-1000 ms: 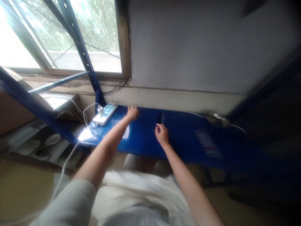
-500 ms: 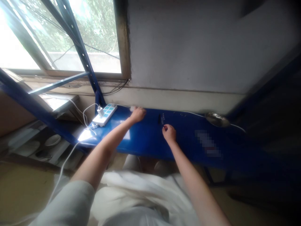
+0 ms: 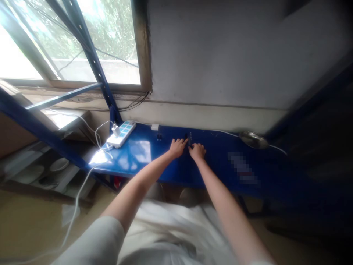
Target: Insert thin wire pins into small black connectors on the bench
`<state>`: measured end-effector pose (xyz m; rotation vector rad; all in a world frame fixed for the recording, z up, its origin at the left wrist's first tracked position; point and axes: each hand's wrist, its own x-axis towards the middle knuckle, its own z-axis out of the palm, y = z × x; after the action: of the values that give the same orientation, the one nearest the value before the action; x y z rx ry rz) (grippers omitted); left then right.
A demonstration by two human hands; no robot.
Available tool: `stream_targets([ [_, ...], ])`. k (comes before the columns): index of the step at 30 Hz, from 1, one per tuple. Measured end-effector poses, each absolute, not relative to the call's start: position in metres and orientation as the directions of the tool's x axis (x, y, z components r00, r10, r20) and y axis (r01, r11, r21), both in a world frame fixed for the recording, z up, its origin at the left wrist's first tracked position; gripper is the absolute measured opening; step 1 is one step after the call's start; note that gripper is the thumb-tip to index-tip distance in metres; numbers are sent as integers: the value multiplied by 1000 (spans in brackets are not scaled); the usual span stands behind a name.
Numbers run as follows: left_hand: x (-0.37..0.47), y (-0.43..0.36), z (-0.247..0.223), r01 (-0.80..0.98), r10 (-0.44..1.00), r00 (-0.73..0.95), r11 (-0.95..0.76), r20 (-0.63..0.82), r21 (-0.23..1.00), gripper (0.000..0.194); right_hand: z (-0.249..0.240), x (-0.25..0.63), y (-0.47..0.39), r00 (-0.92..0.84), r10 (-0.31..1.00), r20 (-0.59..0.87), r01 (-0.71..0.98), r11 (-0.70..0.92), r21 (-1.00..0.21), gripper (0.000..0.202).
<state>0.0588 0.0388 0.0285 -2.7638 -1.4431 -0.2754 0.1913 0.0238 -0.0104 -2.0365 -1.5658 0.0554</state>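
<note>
On the blue tabletop, my two hands are close together near the middle. My left hand has its fingers stretched out, with the fingertips beside a small dark strip-like piece. Just to the right, my right hand rests with its fingers apart and its thumb toward the left hand. Several tiny pale pieces lie in a short row beyond the fingertips, too small to name. Two small dark pieces stand farther left, in front of a small white block.
A white power strip with a plugged-in white charger is at the table's left end. A shiny metal dish sits at the back right by a white cable. A blue rack post rises at the left, before a window.
My left hand has moved right, from beside the white block to the middle, uncovering the two small dark pieces. My right hand has gone from a pinch to fingers apart.
</note>
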Motion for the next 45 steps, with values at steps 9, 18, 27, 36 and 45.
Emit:
stream_targets([
  [9,52,40,34,803,801,553,-586,229,112,28,-6,185,28,341,904,258,869,-199,-454,20],
  [18,25,31,45,770,853,370,-503,369,392,23,-8,184,34,352,901,254,863,-207,-461,19],
  [27,9,20,61,696,801,392,-580,453,424,22,-9,181,31,355,893,275,847,-183,-499,17],
  [36,1,21,72,662,773,373,-609,514,437,22,7,163,15,124,885,449,913,76,-401,16],
  [45,-6,17,84,658,773,365,-609,520,443,22,25,152,6,47,879,474,917,150,-369,13],
])
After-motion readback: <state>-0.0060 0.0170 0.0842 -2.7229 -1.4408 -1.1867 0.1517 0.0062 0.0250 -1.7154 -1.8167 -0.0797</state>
